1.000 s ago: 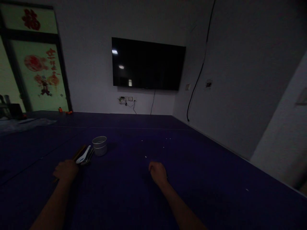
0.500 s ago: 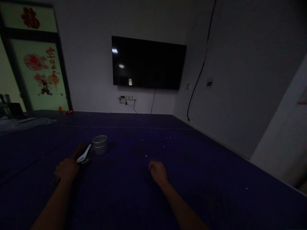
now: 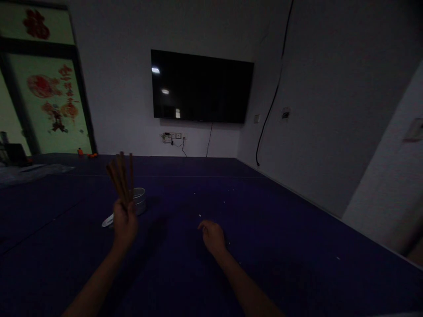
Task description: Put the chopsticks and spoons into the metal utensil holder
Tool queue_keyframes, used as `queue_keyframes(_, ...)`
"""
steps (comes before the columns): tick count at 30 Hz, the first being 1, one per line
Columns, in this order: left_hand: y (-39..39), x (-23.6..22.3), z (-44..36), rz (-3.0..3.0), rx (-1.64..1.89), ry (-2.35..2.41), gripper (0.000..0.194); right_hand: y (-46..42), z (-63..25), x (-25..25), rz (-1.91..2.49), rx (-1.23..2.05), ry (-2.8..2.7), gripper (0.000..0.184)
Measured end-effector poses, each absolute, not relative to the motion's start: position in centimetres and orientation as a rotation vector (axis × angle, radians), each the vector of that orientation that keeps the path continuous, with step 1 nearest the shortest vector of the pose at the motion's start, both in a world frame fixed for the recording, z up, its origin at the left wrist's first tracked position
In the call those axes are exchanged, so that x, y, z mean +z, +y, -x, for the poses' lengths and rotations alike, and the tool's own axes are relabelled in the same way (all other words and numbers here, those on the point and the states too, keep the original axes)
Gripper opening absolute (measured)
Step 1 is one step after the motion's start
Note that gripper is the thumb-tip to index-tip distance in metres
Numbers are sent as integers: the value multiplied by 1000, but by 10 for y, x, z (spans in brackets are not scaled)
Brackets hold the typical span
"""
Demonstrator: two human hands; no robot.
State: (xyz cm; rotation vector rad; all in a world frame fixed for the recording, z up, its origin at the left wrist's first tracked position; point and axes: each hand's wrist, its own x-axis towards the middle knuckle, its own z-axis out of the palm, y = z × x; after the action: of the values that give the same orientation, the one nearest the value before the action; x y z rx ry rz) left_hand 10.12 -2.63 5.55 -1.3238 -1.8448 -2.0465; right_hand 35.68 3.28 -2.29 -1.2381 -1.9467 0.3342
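Observation:
Several brown wooden chopsticks [image 3: 123,178] stand up in a fanned bundle, with my left hand [image 3: 124,222] closed around their lower part. Just behind that hand is a grey metal cup [image 3: 140,202], upright on the dark blue table [image 3: 178,273] and partly covered by the hand and chopsticks. A white soup spoon [image 3: 108,220] pokes out to the left of the hand, its handle hidden. My right hand [image 3: 213,237] rests near the table's middle, fingers loosely bent and one finger out to the left, holding nothing.
Small white scraps [image 3: 199,215] are scattered over the table. Clear plastic sheeting [image 3: 42,171] and small orange items [image 3: 92,155] lie at the far left. A wall-mounted television [image 3: 201,86] hangs beyond the table, and a black cable [image 3: 272,105] runs down the right wall.
My left hand has lifted the chopsticks off the table and moved right, turning them upright in front of the cup. My right hand has stayed nearly in place, one finger stretching out.

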Motion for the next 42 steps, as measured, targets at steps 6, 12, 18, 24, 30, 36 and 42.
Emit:
queue_keyframes(6, 1, 14, -195, 1938, -3018, -2074, 18, 37, -317, -20, 894, 751, -1676, 42)
queue_keyframes(12, 18, -21, -203, 1867, -3205, -2449, 9, 35, -294, -30, 925, 842, -1647, 40)
queue_keyframes(18, 17, -40, -199, 1952, -3052, -2574, 13, 35, -301, -38, 1002, 866, -1735, 33)
queue_keyframes(24, 12, -31, -194, 2098, -2914, -2686, 24, 32, -306, -33, 995, 793, -1918, 31)
queue_keyframes(30, 16, -34, -189, 2199, -2556, -2683, 36, 33, -306, -35, 977, 746, -1998, 30)
queue_keyframes(36, 19, -32, -183, 2263, -2057, -2614, 35, 32, -306, -33, 960, 741, -2025, 32)
queue_keyframes(42, 17, -27, -182, 2230, -1879, -2523, 32, 31, -306, -32, 959, 700, -2023, 35)
